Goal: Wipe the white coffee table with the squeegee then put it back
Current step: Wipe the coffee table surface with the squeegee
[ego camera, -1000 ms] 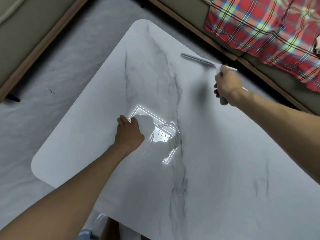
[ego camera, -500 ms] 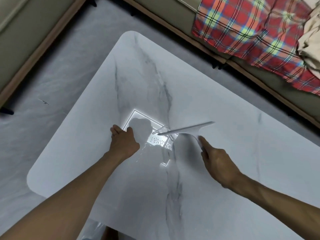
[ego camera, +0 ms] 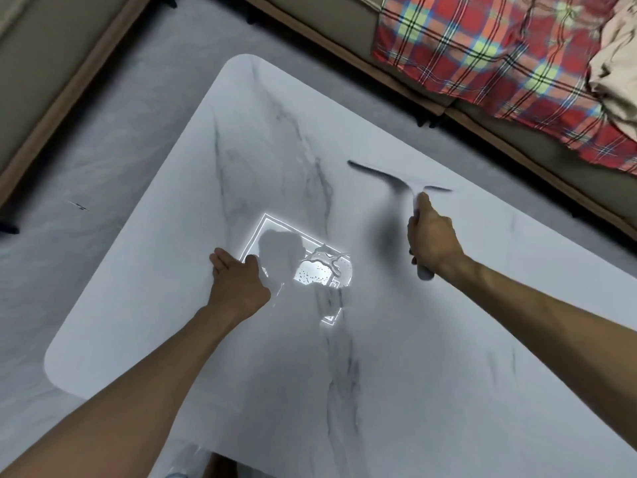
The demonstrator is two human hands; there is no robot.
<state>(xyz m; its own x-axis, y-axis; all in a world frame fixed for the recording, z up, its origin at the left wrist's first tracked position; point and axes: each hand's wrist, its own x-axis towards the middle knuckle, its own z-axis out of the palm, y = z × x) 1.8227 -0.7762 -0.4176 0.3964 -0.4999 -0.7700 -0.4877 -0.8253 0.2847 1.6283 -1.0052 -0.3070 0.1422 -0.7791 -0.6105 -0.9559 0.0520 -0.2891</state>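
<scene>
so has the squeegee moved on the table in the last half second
Yes. The squeegee, gripped by the right hand, went from beside the bright ceiling-light reflection toward the table's far edge.

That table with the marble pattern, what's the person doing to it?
The person is wiping the white table with a squeegee. The right hand grips its handle, with the blade out toward the far edge. The left hand rests flat near the middle, beside a bright reflection where water drops show. The wiping is underway and the squeegee is not yet put back. A plaid blanket lies on the sofa beyond.
</scene>
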